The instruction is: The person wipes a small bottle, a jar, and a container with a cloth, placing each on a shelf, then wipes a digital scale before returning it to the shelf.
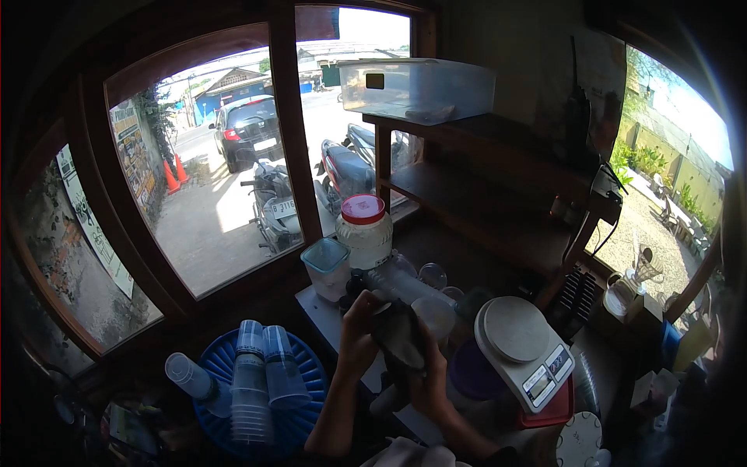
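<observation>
Head camera shows both hands closed on a dark bundle [398, 341] held over the counter [317, 305]: the left hand [356, 336] curls round its upper side, the right hand [433, 383] grips from below. What the bundle is stays hard to make out. Just beyond lie clear bottles [401, 284], partly hidden; a white scale [515, 335] sits to the right, stacked cups [253, 373] in a blue basket [311, 375] to the left

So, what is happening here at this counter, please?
A person is at a cluttered counter by the window. The left hand and the right hand both grip a dark object; what it is I cannot tell. A white kitchen scale sits to the right, a red-lidded jar behind, and stacked plastic cups are in a blue basket to the left.
</observation>
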Action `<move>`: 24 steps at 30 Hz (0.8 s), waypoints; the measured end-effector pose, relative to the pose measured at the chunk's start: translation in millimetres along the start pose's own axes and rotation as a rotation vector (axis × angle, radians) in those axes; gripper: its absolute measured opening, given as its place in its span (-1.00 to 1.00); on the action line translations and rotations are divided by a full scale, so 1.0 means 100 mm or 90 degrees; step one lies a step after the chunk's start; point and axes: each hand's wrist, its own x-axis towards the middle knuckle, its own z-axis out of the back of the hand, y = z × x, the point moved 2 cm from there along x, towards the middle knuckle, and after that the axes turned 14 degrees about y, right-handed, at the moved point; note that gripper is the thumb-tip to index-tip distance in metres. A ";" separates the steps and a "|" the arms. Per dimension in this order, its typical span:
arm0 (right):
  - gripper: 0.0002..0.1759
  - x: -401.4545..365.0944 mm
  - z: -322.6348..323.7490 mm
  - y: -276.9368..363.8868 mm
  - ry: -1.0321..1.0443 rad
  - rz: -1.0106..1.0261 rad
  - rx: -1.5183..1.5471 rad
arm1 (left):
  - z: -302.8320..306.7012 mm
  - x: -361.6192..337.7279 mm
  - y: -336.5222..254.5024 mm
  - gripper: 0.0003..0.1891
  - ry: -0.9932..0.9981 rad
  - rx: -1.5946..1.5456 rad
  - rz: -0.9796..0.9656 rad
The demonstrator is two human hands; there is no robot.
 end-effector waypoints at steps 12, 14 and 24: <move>-0.64 -0.11 0.16 -0.16 -0.156 -0.127 0.029 | -0.15 -0.01 0.27 -0.56 -0.023 -0.222 -0.031; -0.65 -0.18 0.17 -0.19 -0.321 -0.068 0.280 | -0.10 0.01 0.33 -0.54 -0.027 -0.287 -0.017; -0.33 0.05 0.02 0.05 0.055 0.134 -0.266 | -0.42 -0.11 0.40 -0.51 -0.237 -0.625 0.087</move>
